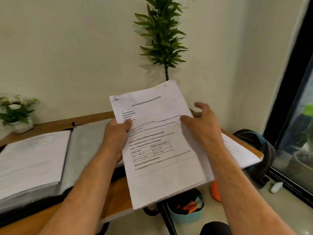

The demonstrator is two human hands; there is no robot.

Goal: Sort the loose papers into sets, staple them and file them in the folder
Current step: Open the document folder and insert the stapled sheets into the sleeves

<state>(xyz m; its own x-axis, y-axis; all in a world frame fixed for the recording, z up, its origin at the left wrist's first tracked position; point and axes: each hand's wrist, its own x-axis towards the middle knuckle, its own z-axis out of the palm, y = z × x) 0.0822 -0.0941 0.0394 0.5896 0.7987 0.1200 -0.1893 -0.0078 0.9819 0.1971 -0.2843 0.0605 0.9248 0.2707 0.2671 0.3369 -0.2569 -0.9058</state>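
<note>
Above the table (116, 192), left hand (116, 133) pinches papers (162, 143); right hand (201, 126) touches

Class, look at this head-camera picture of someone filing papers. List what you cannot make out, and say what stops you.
1. Head view: the print on the held paper set is too blurred to read.
2. The left hand fingers are hidden behind that set; only the thumb shows.
3. The open folder is cut off by the left edge.
4. The bin under the table is partly covered by the papers.

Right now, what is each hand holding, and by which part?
The left hand pinches the paper stack at its left edge. The right hand rests open on top, gripping nothing.
</note>
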